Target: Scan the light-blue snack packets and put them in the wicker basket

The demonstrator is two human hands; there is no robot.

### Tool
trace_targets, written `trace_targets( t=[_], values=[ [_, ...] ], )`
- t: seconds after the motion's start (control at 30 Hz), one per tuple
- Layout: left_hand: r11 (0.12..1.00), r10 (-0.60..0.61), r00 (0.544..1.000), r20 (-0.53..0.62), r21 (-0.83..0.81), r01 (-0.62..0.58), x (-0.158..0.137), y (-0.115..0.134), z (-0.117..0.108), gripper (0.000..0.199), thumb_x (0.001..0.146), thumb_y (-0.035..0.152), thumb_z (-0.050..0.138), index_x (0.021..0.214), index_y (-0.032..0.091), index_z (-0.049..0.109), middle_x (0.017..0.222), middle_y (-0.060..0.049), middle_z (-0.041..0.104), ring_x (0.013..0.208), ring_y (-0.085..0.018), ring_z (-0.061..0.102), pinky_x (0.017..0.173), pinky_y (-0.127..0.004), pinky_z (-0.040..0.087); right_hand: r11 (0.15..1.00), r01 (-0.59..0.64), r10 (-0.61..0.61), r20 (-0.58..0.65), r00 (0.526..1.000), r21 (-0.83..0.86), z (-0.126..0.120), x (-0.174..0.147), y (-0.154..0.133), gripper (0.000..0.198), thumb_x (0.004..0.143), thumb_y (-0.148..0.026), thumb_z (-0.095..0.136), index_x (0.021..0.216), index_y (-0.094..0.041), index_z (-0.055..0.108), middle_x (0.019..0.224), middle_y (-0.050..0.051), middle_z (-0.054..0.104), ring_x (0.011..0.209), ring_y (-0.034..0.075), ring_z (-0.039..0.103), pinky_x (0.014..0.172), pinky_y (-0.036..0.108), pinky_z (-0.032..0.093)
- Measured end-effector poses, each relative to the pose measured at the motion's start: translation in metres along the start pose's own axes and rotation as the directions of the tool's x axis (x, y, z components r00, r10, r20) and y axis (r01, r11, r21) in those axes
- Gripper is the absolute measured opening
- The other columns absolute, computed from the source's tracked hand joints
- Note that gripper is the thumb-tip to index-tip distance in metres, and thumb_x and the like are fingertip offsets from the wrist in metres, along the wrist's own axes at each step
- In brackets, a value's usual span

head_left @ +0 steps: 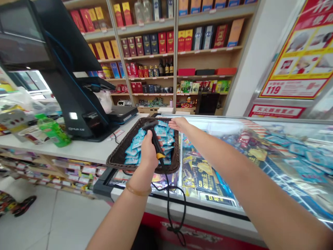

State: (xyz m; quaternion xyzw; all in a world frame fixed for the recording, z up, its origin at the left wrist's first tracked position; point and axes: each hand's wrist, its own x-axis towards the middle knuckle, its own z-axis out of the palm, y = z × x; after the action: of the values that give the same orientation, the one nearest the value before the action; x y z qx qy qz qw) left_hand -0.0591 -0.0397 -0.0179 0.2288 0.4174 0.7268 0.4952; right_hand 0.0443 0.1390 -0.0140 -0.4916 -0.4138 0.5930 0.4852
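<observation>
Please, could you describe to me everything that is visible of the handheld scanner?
The scanner is black, apparently plastic, with a broad head, a slimmer handle and a yellow band near the handle's lower end. The left hand grips the handle, holding it tilted, head farther away, over the wicker basket of blue packets. A dark cable hangs in loops below. Whether the scanner touches any packets is unclear.

Scanner (156, 143): plastic, smooth, low sheen. Cable (168, 205): matt, rubbery-looking. Packets (135, 143): plastic-looking film, crinkled and glossy. Basket (116, 155): woven and rough; whether wicker or plastic does not show. Freezer lid (220, 124): transparent, glassy, reflective. Counter (95, 150): smooth. Bottle (53, 130): translucent plastic. Bangle (137, 192): smooth, glossy. Shelves (205, 61): wood-look, matt. Floor (70, 211): smooth tile.
</observation>
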Motion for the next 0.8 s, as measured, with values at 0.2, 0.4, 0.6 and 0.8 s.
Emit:
trace_targets(
  t=[0.2, 0.4, 0.6, 0.8],
  values=[
    [0.999, -0.035, 0.999, 0.028, -0.012, 0.035, -0.003, -0.008, 0.012, 0.030, 0.092, 0.046, 0.055, 0.084, 0.017, 0.053, 0.063, 0.002, 0.057, 0.043, -0.008, 0.049, 0.043, -0.019, 0.042, 0.997, 0.071, -0.071, -0.007, 0.997, 0.004, -0.032, -0.005, 0.004, 0.009, 0.087, -0.008, 0.063, 0.092, -0.016, 0.064, 0.071, 0.004, 0.069, 0.065, 0.011, 0.070, 0.072, 0.025, 0.061],
    [0.996, -0.084, 0.984, 0.160, -0.006, 0.086, -0.020, -0.043, 0.048, 0.037, 0.084, 0.054, 0.063, 0.083, 0.018, 0.052, 0.063, 0.003, 0.056, 0.043, -0.008, 0.048, 0.040, -0.019, 0.038, 0.991, 0.134, -0.132, -0.070, 0.989, 0.020, -0.100, -0.017, 0.012, 0.010, 0.086, -0.005, 0.062, 0.082, -0.014, 0.064, 0.076, 0.006, 0.072, 0.068, 0.012, 0.071, 0.077, 0.027, 0.060],
    [0.982, -0.186, 0.947, 0.263, 0.081, 0.170, -0.048, -0.098, 0.102, 0.039, 0.086, 0.057, 0.059, 0.083, 0.018, 0.052, 0.060, 0.003, 0.055, 0.039, -0.008, 0.047, 0.040, -0.020, 0.036, 0.984, 0.178, -0.174, -0.211, 0.962, -0.001, -0.200, -0.041, 0.026, 0.011, 0.082, -0.005, 0.063, 0.081, -0.016, 0.064, 0.078, 0.006, 0.074, 0.074, 0.013, 0.072, 0.081, 0.030, 0.059],
    [0.972, -0.231, 0.903, 0.363, 0.116, 0.203, -0.065, -0.141, 0.144, 0.039, 0.086, 0.057, 0.059, 0.082, 0.019, 0.051, 0.060, 0.003, 0.054, 0.041, -0.008, 0.047, 0.039, -0.021, 0.036, 0.955, 0.206, -0.279, -0.409, 0.869, -0.213, -0.300, -0.068, 0.042, 0.008, 0.083, -0.013, 0.060, 0.084, -0.018, 0.066, 0.091, 0.005, 0.075, 0.090, 0.016, 0.072, 0.089, 0.035, 0.056]
  ],
)
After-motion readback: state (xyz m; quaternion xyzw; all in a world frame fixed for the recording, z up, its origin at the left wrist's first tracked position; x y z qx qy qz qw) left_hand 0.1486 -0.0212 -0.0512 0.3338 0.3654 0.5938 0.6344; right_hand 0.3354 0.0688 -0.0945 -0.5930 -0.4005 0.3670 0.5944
